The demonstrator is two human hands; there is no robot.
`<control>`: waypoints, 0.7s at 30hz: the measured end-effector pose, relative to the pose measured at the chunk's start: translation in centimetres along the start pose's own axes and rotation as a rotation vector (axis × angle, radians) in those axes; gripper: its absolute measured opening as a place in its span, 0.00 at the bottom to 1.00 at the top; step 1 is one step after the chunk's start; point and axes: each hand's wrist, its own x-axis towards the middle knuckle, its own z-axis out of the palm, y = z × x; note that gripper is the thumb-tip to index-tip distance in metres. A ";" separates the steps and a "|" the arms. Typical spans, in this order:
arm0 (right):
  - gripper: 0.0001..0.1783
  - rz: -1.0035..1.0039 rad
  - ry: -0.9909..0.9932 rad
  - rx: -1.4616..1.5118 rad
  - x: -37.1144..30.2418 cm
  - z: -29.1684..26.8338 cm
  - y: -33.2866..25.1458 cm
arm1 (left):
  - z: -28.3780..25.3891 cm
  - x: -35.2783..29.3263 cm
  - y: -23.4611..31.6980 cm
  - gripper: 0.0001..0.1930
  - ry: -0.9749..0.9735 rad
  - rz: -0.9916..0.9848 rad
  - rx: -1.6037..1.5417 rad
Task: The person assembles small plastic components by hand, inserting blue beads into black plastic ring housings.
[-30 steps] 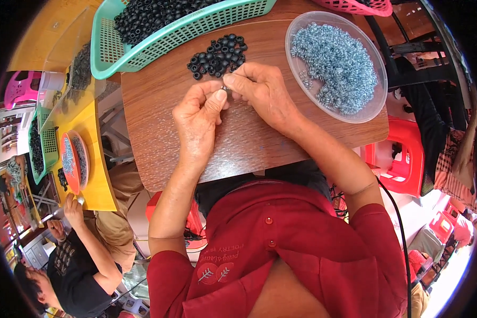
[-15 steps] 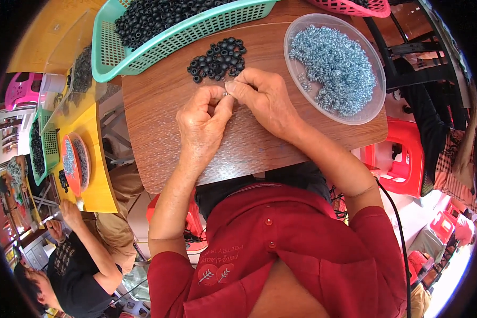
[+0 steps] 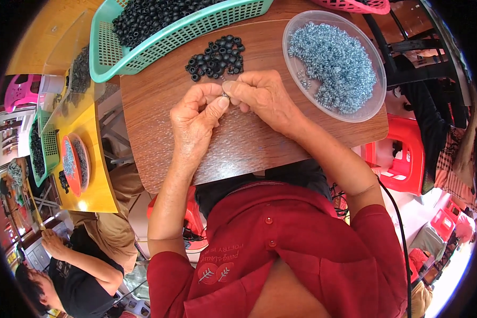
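My left hand (image 3: 196, 111) and my right hand (image 3: 262, 98) meet over the table, both closed in a pinch with fingertips nearly touching. Between them shows a tiny silvery piece, apparently a small metal spring (image 3: 225, 96), mostly hidden by the fingers. Just beyond the hands lies a loose pile of black plastic caps (image 3: 214, 57), round and hollow. To the right stands a clear round plastic tub (image 3: 379, 100) holding a heap of small bluish-silver metal springs (image 3: 336, 69).
A turquoise basket (image 3: 143, 64) full of black caps stands at the far left of the brown wooden table (image 3: 159, 143). A pink basket (image 3: 355, 5) is at the far right. A red stool (image 3: 405, 153) stands right; a co-worker (image 3: 85, 265) sits at lower left beside a yellow table (image 3: 98, 185).
My left hand has shifted slightly left, its thumb now straighter. My right fingers have turned a little over the small piece. The co-worker's hands have moved down and left.
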 end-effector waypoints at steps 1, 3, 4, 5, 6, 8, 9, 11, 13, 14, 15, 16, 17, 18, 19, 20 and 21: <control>0.20 0.009 0.038 0.048 0.0 0.1 -0.2 | 0.2 0.0 0.1 0.11 0.003 -0.048 -0.045; 0.22 0.018 0.075 0.095 0.1 0.3 -0.6 | 0.2 -0.1 0.0 0.11 0.006 -0.096 -0.089; 0.22 0.003 0.075 0.084 0.1 0.4 -0.8 | 0.1 -0.3 -0.2 0.12 0.006 -0.097 -0.077; 0.23 -0.013 0.074 0.073 0.1 0.4 -0.8 | 0.1 -0.3 -0.3 0.13 0.007 -0.098 -0.064; 0.23 -0.012 0.074 0.072 0.1 0.4 -0.8 | 0.1 -0.3 -0.3 0.13 0.007 -0.099 -0.065; 0.18 0.042 0.052 0.072 0.1 0.2 -0.8 | 0.1 -0.2 -0.3 0.12 0.033 -0.004 -0.094; 0.18 0.043 0.052 0.073 0.2 0.1 -0.6 | 0.2 -0.2 -0.3 0.12 0.033 -0.004 -0.094; 0.18 0.070 0.026 0.052 0.3 -0.1 -0.2 | 0.4 -0.3 -0.2 0.12 0.045 0.078 -0.016; 0.18 0.056 0.017 0.034 0.3 -0.1 -0.1 | 0.8 -0.3 0.3 0.11 0.061 0.048 -0.017; 0.18 0.043 0.010 0.014 0.2 0.0 -0.1 | 0.9 -0.2 0.4 0.10 0.075 0.018 -0.019; 0.18 0.042 0.010 0.015 0.1 0.1 -0.3 | 0.9 -0.2 0.3 0.10 0.076 0.018 -0.019; 0.19 0.040 0.027 0.022 0.0 0.3 -0.7 | 0.9 -0.2 0.0 0.09 0.081 0.047 -0.012; 0.21 0.038 0.045 0.029 -0.1 0.4 -0.9 | 0.8 -0.2 -0.1 0.09 0.087 0.076 -0.004; 0.21 0.038 0.045 0.029 -0.2 0.4 -0.9 | 0.8 -0.3 -0.2 0.09 0.086 0.076 -0.004; 0.20 0.029 0.041 0.015 -0.2 0.4 -0.9 | 0.7 -0.3 -0.2 0.07 0.071 0.085 0.015; 0.19 0.019 0.037 0.002 -0.3 0.3 -0.8 | 0.6 -0.3 -0.3 0.06 0.056 0.093 0.034; 0.19 0.020 0.038 0.002 -0.4 0.4 -0.9 | 0.5 -0.3 -0.3 0.06 0.055 0.093 0.033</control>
